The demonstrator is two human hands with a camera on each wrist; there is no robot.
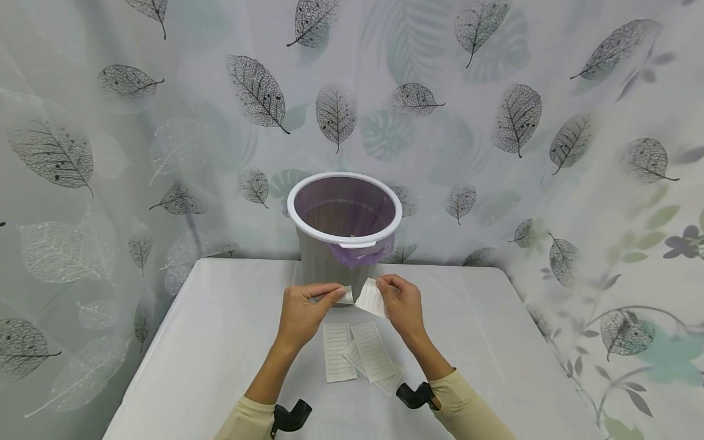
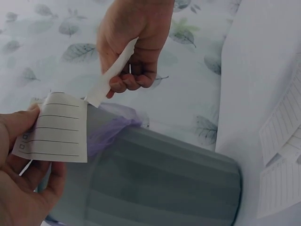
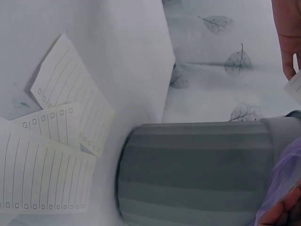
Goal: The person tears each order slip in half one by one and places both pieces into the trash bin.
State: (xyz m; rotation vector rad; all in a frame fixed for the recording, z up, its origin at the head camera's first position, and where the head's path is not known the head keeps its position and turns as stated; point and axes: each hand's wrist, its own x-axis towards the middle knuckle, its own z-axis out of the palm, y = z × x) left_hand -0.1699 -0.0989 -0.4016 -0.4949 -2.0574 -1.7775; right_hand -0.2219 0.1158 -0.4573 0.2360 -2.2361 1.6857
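Observation:
In the head view, my left hand pinches a piece of lined checklist paper between thumb and fingers. Opposite it, my right hand pinches another piece of the paper. The two pieces meet at a corner, along a torn edge; whether they still join there I cannot tell. Both hands are raised in front of the grey bin. Lines and small checkboxes show on the left hand's piece in the left wrist view. Only fingertips of my right hand appear in the right wrist view.
Several lined checklist sheets lie partly overlapping on the white table below my hands. The bin has a white rim and a purple liner bag folded over it. A leaf-patterned curtain hangs behind.

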